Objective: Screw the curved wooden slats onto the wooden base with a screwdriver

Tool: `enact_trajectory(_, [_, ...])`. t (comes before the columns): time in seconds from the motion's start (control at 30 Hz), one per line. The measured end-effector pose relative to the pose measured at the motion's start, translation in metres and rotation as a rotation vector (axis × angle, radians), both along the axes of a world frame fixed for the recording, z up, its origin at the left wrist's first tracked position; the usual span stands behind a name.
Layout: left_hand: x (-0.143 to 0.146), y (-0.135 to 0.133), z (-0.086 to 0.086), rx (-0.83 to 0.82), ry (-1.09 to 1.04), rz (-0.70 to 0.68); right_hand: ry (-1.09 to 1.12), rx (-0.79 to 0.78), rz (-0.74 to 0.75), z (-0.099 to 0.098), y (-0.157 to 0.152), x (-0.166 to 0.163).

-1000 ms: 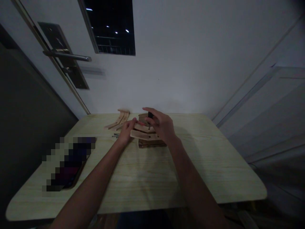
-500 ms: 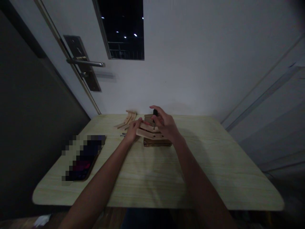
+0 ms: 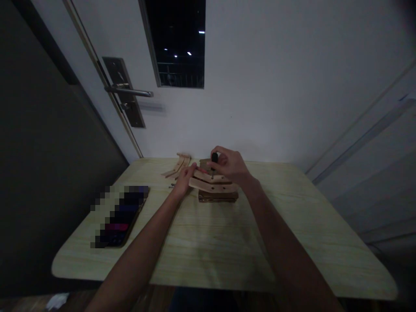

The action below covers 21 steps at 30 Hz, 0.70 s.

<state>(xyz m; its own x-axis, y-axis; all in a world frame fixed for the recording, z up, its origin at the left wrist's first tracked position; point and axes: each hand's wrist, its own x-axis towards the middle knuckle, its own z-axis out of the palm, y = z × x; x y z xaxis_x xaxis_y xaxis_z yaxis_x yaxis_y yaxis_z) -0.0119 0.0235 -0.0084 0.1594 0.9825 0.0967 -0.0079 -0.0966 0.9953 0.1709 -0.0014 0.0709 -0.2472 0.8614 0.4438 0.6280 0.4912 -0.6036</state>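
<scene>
My right hand (image 3: 234, 164) grips the black handle of a small screwdriver (image 3: 215, 157), held upright. Its shaft points down at a hole in the rear of two bent wooden strips (image 3: 212, 185), which have dark holes along them. My left hand (image 3: 183, 181) is closed on the left end of these strips, the thumb on top. Something red (image 3: 202, 170) shows just behind the strips; I cannot make out what it is. Beneath them lies a brown folded cardboard block (image 3: 217, 197), partly covered.
Similar wooden pieces (image 3: 179, 165) lie behind my left hand, with small metal screws (image 3: 172, 186) close by. A phone (image 3: 121, 221), partly pixelated, rests at the left of the pale table (image 3: 201, 255). A white door with a metal handle (image 3: 130, 92) stands behind.
My right fingers have curled closer around the screwdriver's handle, where the index finger was stretched out before. The whole view has shifted slightly; my left hand keeps its hold.
</scene>
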Motion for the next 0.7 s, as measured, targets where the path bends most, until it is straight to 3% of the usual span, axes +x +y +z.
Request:
enact_trajectory(0.17, [0.001, 0.003, -0.002, -0.014, -0.026, -0.011, -0.341, 0.071, -0.101, 0.020, 0.007, -0.005])
enact_trajectory(0.3, [0.002, 0.004, -0.002, -0.001, -0.012, 0.002, -0.511, 0.035, -0.163, 0.025, 0.011, -0.013])
enact_trajectory(0.43, [0.002, 0.001, 0.000, -0.025, -0.020, 0.006, -0.510, -0.061, -0.208, 0.033, 0.002, -0.016])
enact_trajectory(0.57, [0.002, -0.001, 0.002, -0.026, -0.010, 0.014, -0.439, -0.197, -0.134, 0.041, -0.004, -0.012])
enact_trajectory(0.7, [0.003, 0.000, 0.002, -0.022, 0.002, 0.014, -0.403, -0.145, -0.001, 0.042, 0.003, -0.006])
